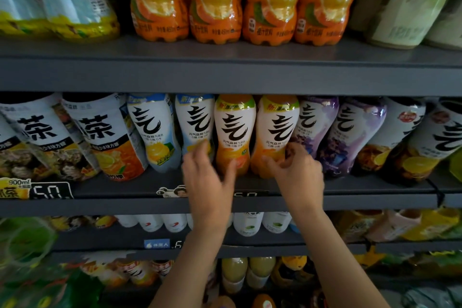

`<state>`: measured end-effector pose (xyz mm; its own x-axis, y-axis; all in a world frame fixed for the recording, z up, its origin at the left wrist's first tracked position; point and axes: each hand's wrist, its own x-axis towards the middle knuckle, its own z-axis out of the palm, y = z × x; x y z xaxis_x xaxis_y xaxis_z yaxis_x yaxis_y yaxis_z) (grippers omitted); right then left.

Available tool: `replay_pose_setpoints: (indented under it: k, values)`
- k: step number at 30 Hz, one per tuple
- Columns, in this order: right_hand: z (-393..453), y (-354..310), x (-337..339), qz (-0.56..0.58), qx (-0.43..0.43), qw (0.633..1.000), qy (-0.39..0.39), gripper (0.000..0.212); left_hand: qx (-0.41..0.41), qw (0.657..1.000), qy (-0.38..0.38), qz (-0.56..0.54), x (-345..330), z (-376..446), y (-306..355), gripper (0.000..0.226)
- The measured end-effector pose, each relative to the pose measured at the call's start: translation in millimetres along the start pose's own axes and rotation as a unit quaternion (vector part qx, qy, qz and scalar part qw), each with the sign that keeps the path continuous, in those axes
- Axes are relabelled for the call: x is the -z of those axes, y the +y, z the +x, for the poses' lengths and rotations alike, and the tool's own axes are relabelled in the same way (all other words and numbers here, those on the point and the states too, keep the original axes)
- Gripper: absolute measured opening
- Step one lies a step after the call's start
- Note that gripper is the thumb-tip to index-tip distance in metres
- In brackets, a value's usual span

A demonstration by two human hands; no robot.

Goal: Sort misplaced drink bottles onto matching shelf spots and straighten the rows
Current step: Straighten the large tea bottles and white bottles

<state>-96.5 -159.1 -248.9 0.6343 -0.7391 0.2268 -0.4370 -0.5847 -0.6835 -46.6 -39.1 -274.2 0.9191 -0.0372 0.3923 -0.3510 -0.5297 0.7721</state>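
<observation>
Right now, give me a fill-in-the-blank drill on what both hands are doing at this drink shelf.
1. The right hand grips the base of an ____ bottle.
2. The left hand touches a second orange bottle and a ____ bottle.
3. Right of the two orange bottles stand two ____ bottles.

Missing words: orange; blue; purple

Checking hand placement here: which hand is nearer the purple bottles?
Right. The right hand grips an orange bottle beside the purple bottles; the left hand is farther left.

Grey shelf (350, 190) carries upright row of drink bottles (235, 132)
</observation>
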Motion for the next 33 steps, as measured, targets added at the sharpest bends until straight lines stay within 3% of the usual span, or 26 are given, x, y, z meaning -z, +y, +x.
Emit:
replay_pose_setpoints:
  k: [3,5,8,12,21,27,30,33]
  values:
    - [-21.3,-7.2,5.3,0.065,0.091,0.986,0.127,0.025,0.037,0.995,0.097,-0.002,10.0,9.9,-19.2,0.055]
    - [-32.6,-21.6,-2.5,0.094,0.157,0.978,0.103,0.017,0.081,0.993,0.079,0.038,7.6,20.9,-18.7,0.063]
    - [-39.8,-40.5,-22.5,0.108,0.207,0.972,0.012,0.022,0.119,0.987,0.041,0.097,0.0,34.5,-11.8,0.069]
    - [-35.8,-43.0,-34.8,0.099,0.164,0.981,-0.039,0.019,0.134,0.984,0.042,0.114,0.3,40.8,-15.0,0.061]
    - [-32.5,-44.7,-48.1,0.043,0.128,0.990,-0.036,0.027,0.070,0.990,0.029,0.122,13.2,32.6,-22.9,0.061]
    - [-30.2,-48.0,-51.4,0.053,0.112,0.992,-0.011,0.030,0.057,0.989,-0.008,0.138,20.1,33.3,-25.2,0.064]
    - [-28.5,-43.8,-44.2,0.064,0.116,0.991,-0.004,0.027,0.062,0.994,0.006,0.089,23.0,29.3,-23.6,0.066]
    - [-26.1,-25.8,-21.4,0.106,0.080,0.988,0.081,0.024,0.002,0.997,0.071,0.007,24.4,17.4,-14.3,0.041]
